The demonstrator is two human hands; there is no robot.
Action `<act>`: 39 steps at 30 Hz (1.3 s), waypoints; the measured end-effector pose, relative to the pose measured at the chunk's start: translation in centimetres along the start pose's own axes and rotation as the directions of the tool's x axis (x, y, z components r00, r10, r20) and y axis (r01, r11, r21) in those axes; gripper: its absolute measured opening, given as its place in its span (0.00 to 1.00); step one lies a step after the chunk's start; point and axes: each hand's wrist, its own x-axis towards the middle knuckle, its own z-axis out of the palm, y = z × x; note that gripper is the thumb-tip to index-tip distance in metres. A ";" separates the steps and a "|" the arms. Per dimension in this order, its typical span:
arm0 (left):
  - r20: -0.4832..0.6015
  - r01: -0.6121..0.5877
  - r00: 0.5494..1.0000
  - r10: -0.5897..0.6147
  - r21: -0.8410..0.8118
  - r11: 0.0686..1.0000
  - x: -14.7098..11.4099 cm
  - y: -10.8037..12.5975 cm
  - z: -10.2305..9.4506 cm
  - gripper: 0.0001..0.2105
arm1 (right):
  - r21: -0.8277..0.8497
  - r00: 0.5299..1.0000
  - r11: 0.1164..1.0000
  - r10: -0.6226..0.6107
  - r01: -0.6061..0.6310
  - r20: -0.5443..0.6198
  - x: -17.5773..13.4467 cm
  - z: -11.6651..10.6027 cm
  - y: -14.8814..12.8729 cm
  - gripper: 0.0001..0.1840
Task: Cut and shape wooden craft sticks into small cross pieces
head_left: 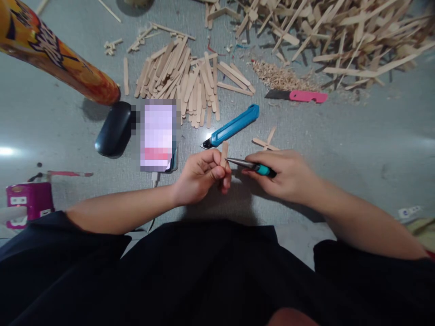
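Note:
My left hand (203,175) pinches a wooden craft stick (224,153) upright between thumb and fingers. Wrapped round the teal and black handles of needle-nose pliers (243,162), my right hand (283,174) holds their metal tip against the stick, and I cannot tell whether the jaws grip it. A blue utility knife (234,126) lies just beyond my left fingers, its blade end pointing left. Past my right knuckles rests a small crossed piece of joined sticks (267,141), partly hidden by the hand.
Loose craft sticks (166,68) lie heaped ahead. Crossed stick pieces (340,31) fill the far right, near wood shavings (280,76) and a pink knife (307,96). To the left are a phone (158,136) on a cable, a black mouse (114,129), an orange-yellow tube (64,54) and a purple box (30,203).

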 end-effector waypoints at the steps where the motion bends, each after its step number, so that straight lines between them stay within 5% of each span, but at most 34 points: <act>1: 0.013 0.016 1.000 -0.016 -0.019 1.000 -0.1 0.0 0.0 0.12 | 0.001 1.000 1.000 0.005 -0.005 0.001 0.0 0.2 -0.1 0.11; 7: -0.038 0.070 0.997 -0.069 0.033 0.997 -0.4 0.1 0.3 0.14 | 0.079 0.988 0.986 0.140 -0.146 0.071 -0.3 1.0 -1.2 0.10; 11: -0.174 -0.012 0.984 0.045 0.187 0.982 -0.3 0.1 0.4 0.16 | 0.193 0.965 0.952 0.206 -0.235 0.160 -0.1 0.7 -1.8 0.12; 15: -0.187 -0.053 0.976 0.114 0.300 0.952 0.0 0.3 0.5 0.19 | 0.345 0.924 0.871 0.262 -0.351 0.279 0.4 0.2 -2.1 0.17; 18: -0.195 -0.042 0.975 0.108 0.315 0.948 0.0 0.3 0.5 0.19 | 0.458 0.877 0.764 0.295 -0.454 0.378 0.7 0.0 -2.0 0.21; 22: -0.242 -0.041 0.962 0.124 0.321 0.946 -0.1 0.3 0.5 0.21 | 0.653 0.820 0.512 0.216 -0.558 0.530 0.9 -0.7 -1.7 0.25; 23: -0.253 -0.030 0.961 0.114 0.311 0.950 -0.1 0.4 0.5 0.21 | 0.656 0.828 0.519 0.220 -0.547 0.516 0.9 -0.8 -1.7 0.25; 25: -0.281 0.001 0.957 0.079 0.276 0.961 -0.1 0.5 0.6 0.20 | 0.551 0.875 0.688 0.288 -0.472 0.390 0.7 -1.1 -1.7 0.23; 28: -0.332 0.035 0.942 0.044 0.228 0.973 -0.1 0.6 0.8 0.19 | 0.151 0.947 0.936 0.309 -0.319 0.086 0.1 -1.2 -1.7 0.16; 31: -0.367 0.060 0.929 0.040 0.256 0.965 -0.2 0.6 1.0 0.19 | -0.081 0.964 0.961 0.262 -0.264 -0.037 -0.4 -1.1 -1.5 0.18; 39: -0.386 0.105 0.921 0.057 0.387 0.916 -0.4 0.7 1.2 0.20 | -0.184 0.980 0.964 0.197 -0.194 0.000 -0.6 -0.6 -1.2 0.19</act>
